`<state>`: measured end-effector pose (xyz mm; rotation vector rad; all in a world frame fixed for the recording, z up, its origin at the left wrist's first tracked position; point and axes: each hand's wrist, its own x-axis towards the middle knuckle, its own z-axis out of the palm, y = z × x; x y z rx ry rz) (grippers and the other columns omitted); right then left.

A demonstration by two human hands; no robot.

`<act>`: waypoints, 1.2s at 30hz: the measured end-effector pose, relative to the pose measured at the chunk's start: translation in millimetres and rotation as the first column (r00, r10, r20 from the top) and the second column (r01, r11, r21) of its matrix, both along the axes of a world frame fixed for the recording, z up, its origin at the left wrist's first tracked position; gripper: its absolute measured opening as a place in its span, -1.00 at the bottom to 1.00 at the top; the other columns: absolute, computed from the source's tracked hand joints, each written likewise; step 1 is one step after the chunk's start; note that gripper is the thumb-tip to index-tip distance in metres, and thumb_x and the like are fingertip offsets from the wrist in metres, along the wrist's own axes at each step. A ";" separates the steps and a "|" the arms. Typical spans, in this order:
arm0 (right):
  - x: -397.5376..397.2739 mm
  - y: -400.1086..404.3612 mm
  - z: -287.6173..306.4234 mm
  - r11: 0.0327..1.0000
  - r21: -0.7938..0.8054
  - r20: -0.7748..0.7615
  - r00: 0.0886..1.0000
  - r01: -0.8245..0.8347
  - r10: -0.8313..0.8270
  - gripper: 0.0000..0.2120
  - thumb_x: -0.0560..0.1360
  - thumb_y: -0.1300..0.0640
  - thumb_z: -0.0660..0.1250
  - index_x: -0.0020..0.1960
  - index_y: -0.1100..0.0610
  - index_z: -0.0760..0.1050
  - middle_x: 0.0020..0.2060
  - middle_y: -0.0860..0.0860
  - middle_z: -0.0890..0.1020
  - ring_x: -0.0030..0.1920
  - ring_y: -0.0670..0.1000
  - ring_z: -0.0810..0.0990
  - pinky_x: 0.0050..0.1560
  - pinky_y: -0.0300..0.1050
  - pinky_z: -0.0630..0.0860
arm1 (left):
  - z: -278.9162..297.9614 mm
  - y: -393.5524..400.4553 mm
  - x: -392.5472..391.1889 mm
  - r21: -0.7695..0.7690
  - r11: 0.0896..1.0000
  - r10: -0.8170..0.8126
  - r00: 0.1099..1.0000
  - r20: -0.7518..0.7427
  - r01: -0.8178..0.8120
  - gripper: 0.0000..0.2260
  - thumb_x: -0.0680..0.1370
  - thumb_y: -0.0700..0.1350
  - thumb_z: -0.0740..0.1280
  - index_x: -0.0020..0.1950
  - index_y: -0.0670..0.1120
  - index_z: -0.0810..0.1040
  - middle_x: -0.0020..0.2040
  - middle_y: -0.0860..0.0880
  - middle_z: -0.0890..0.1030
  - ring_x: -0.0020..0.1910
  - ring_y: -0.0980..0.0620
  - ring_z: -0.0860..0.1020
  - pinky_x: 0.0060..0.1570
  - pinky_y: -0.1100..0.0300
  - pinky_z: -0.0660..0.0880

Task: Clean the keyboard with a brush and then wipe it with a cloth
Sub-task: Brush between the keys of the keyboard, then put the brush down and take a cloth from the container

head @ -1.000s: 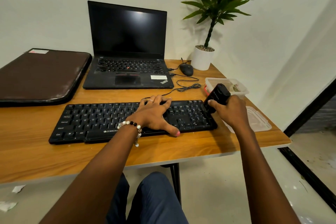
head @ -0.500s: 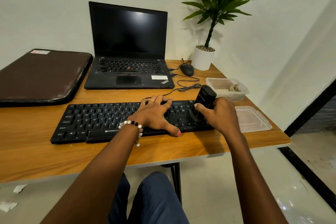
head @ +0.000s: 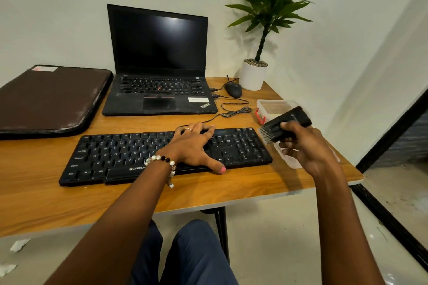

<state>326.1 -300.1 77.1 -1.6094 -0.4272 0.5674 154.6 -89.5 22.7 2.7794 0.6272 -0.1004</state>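
1. Left hand [head: 193, 146] lies flat on the keyboard [head: 115, 157], right of its centre, fingers spread, thumb hooked over the near edge. It grips nothing and just pins the board.
2. Keyboard sits on the table [head: 231, 190], parallel to the near edge, long axis left-right. Numpad end points toward the right hand.
3. Right hand [head: 308, 146] is clenched around the brush [head: 281, 126], held in the air just off the keyboard's right end, over a clear lid [head: 293, 162] on the table.
4. Brush bristles face left and down, toward the numpad; brush body runs up and right, away from the board. Not touching the keys.
5. Key relation: the keys lie left of and below the brush. The right hand is the nearer one to the numpad end, so my call is that the next stroke drops in there and goes leftward along the long axis.
6. Risk: the left hand covers the middle keys, so it has to shift for a full-length sweep.
7. A clear box [head: 273, 106] sits behind the brush. No cloth I can identify; the box contents are unclear.
8. Farther back: laptop [head: 159, 90], mouse [head: 233, 89], plant pot [head: 253, 76]. None is in the stroke path.
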 end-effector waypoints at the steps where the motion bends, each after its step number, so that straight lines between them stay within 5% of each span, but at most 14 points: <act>1: 8.4 -2.5 -0.1 0.997 0.044 -0.086 0.994 0.064 -0.060 -0.83 0.51 0.17 0.34 0.08 0.21 0.52 -0.24 0.13 0.63 -0.33 0.03 0.54 -0.36 -0.15 0.46 | -0.2 0.9 -0.4 -0.004 1.000 -0.002 1.000 0.001 0.002 0.14 0.16 0.56 0.26 0.58 0.08 -0.12 0.55 0.04 -0.01 0.51 -0.10 -0.01 0.48 -0.12 -0.13; 5: 42.7 -12.4 -2.9 0.960 0.055 -0.170 0.950 0.276 -0.263 -0.86 0.49 0.24 0.36 0.03 0.24 0.48 -0.19 0.21 0.60 -0.29 0.11 0.58 -0.50 -0.20 0.53 | 4.0 2.2 0.6 -0.084 0.996 0.009 0.999 0.047 -0.005 0.15 0.10 0.61 0.19 0.57 0.11 0.02 0.55 0.06 0.09 0.52 -0.06 0.06 0.47 -0.18 -0.15; 8: 59.7 -15.5 -11.3 0.931 -0.059 -0.079 0.928 0.360 -0.364 -0.74 0.45 0.25 0.42 0.06 0.31 0.44 -0.21 0.20 0.58 -0.31 0.14 0.57 -0.53 -0.13 0.56 | 10.1 -0.8 8.0 -0.135 0.988 0.086 0.989 0.118 -0.070 -0.01 0.21 0.54 0.20 0.54 0.10 0.16 0.50 0.01 0.25 0.47 -0.06 0.19 0.44 -0.23 0.03; 11: 75.6 -15.3 -27.5 0.892 -0.205 0.072 0.916 0.402 -0.396 -0.36 0.23 0.04 0.56 0.15 0.34 0.42 -0.09 0.23 0.63 -0.28 0.20 0.64 -0.41 -0.01 0.61 | 14.8 -6.1 18.6 -0.120 0.983 0.157 0.970 0.187 -0.136 -0.21 0.34 0.41 0.31 0.50 0.10 0.27 0.43 -0.01 0.37 0.42 -0.06 0.29 0.35 -0.22 0.21; 14: 72.3 -12.3 -26.4 0.836 -0.331 0.211 0.898 0.437 -0.386 -0.51 0.36 0.00 0.48 0.12 0.28 0.44 -0.20 0.17 0.63 -0.39 0.13 0.61 -0.28 -0.02 0.60 | 14.4 -8.4 30.0 -0.184 0.970 0.212 0.927 0.308 -0.161 -0.37 0.40 0.27 0.40 0.42 0.10 0.39 0.40 0.03 0.45 0.38 -0.05 0.37 0.30 -0.19 0.31; 19: 77.3 -12.6 -19.3 0.730 -0.542 0.431 0.883 0.417 -0.184 -0.51 0.41 -0.08 0.43 0.12 0.28 0.46 0.01 0.19 0.61 0.03 0.25 0.60 0.01 0.07 0.57 | 16.5 -13.4 51.4 -0.267 0.955 0.234 0.878 0.418 -0.128 -0.54 0.46 0.13 0.42 0.33 0.04 0.51 0.24 0.06 0.58 0.26 0.01 0.48 0.24 -0.11 0.42; 22: 86.9 -7.0 -8.3 0.691 -0.549 0.521 0.839 0.470 -0.156 -0.58 0.46 -0.01 0.40 0.13 0.28 0.44 0.00 0.17 0.53 0.08 0.25 0.55 -0.11 -0.06 0.44 | 25.0 -18.9 69.9 -0.258 0.964 0.186 0.862 0.471 -0.067 -0.60 0.50 0.03 0.41 0.32 -0.03 0.52 0.27 0.01 0.56 0.27 0.02 0.48 0.28 0.02 0.41; 28: 123.4 55.8 14.6 0.854 -0.411 0.729 0.678 0.319 0.097 -0.85 0.48 0.15 0.38 -0.05 0.23 0.64 -0.05 0.14 0.67 0.04 0.14 0.59 -0.06 -0.20 0.36 | 35.7 -13.5 122.8 -0.134 0.989 0.009 0.886 0.464 0.060 -0.60 0.58 -0.05 0.31 0.42 -0.02 0.42 0.41 -0.03 0.43 0.38 -0.03 0.37 0.34 0.10 0.28; 31: 146.2 83.8 17.9 0.826 -0.545 0.706 0.609 0.142 0.361 -0.87 0.46 0.26 0.42 -0.01 0.22 0.66 -0.02 0.12 0.68 0.00 0.06 0.61 -0.06 -0.23 0.38 | 35.5 -5.7 146.2 -0.044 0.992 -0.093 0.905 0.415 0.122 -0.59 0.60 -0.10 0.27 0.46 -0.02 0.37 0.48 0.01 0.32 0.43 -0.01 0.30 0.37 0.12 0.24; 36: 174.9 103.3 15.4 0.571 -0.820 0.498 0.531 0.033 0.685 -0.78 0.39 0.30 0.49 0.03 0.18 0.67 0.03 0.09 0.67 -0.06 0.03 0.59 -0.08 -0.21 0.44 | 24.8 6.2 165.7 0.042 0.969 -0.244 0.911 0.333 0.244 -0.59 0.61 -0.15 0.23 0.46 0.07 0.36 0.52 0.07 0.25 0.47 0.00 0.25 0.37 -0.07 0.32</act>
